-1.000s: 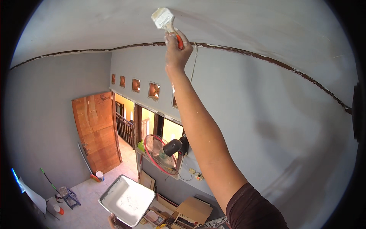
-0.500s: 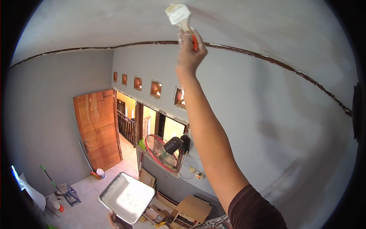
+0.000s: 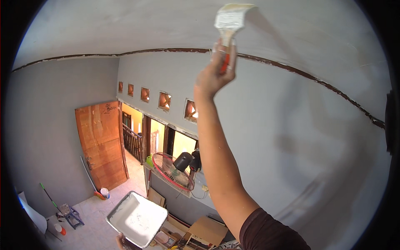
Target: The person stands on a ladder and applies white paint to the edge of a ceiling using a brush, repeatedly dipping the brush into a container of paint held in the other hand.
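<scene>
Overhead, my right hand (image 3: pixel 216 77) grips the handle of a wide paintbrush (image 3: pixel 230 21), its fingers wrapped round the wood and orange part. White paint coats the brush, and its bristle tips bend to the right against the pale ceiling (image 3: pixel 137 27). Low in the picture, my left hand (image 3: pixel 121 241) holds a paint tray (image 3: pixel 122 213) at its near left edge; most of that hand is hidden under the tray. White paint lies in the tray, brightly lit.
A wall fan (image 3: pixel 174 170) with a red rim sticks out below the windows. An orange wooden door (image 3: pixel 102 143) stands open at the left. Cardboard boxes (image 3: pixel 208 229) lie on the floor below, and a small stool (image 3: pixel 71 215) stands farther left. Dark trim (image 3: pixel 291 70) borders the ceiling.
My right hand has moved the paintbrush to the right along the ceiling, and its bristles now bend rightward. The tray stays in my left hand, while the view has shifted slightly.
</scene>
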A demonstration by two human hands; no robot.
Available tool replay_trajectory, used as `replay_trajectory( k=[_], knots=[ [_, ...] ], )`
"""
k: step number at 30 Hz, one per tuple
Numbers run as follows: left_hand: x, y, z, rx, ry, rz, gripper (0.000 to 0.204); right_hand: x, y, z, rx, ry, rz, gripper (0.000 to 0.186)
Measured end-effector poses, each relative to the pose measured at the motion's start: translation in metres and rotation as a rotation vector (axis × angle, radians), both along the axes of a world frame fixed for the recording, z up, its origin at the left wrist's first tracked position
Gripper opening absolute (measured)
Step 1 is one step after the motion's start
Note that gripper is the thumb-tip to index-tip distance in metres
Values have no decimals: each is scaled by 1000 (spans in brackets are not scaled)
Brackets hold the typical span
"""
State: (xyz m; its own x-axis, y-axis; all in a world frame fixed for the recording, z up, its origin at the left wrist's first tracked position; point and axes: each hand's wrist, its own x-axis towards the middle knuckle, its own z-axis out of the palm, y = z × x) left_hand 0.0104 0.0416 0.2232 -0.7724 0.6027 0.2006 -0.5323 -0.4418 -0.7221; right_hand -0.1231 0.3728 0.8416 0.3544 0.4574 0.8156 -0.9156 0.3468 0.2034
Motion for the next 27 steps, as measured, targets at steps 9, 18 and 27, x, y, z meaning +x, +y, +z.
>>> replay_trajectory(
  k=[9, 18, 27],
  knots=[
    [-2, -6, -42, 2265, -624, -1042, 61, -69, -19, 2, 134, -170, -46, 38],
    [-10, -11, -66, 2244, -614, -1116, 71, -82, 17, 12, 251, -279, -161, 34],
    [-17, -6, -78, 2282, -673, -1128, 66, -4, 45, -45, -18, -313, 355, 35]
  ],
)
